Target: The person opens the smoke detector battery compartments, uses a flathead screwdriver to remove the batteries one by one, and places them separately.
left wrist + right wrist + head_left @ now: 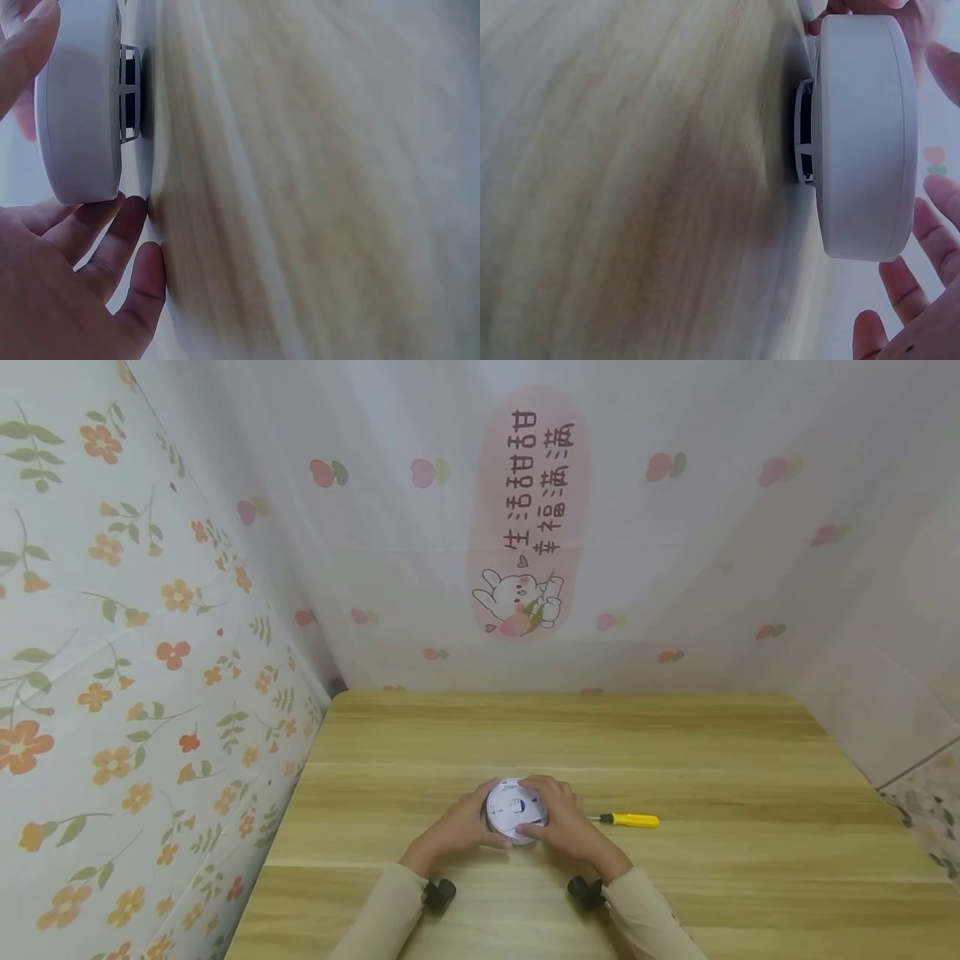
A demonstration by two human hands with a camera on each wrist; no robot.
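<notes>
A round white device (506, 817) with a printed flat face up is between both hands over the wooden table. Its slotted vent part faces down, close to the tabletop, as both wrist views show of the device (81, 105) (866, 142). My left hand (467, 820) holds its left side, fingers along the rim, seen also in the left wrist view, where the left hand (82, 277) is below it. My right hand (564, 820) grips the right side, with thumb and fingertips over the printed face; in the right wrist view the right hand (926, 315) has its fingers spread by the rim.
A screwdriver (635, 820) with a yellow handle lies on the table (720, 752) just right of my right hand, its shaft pointing at that hand. A flowered cloth (150, 693) hangs on the left and a printed curtain (420, 568) behind the table's far edge.
</notes>
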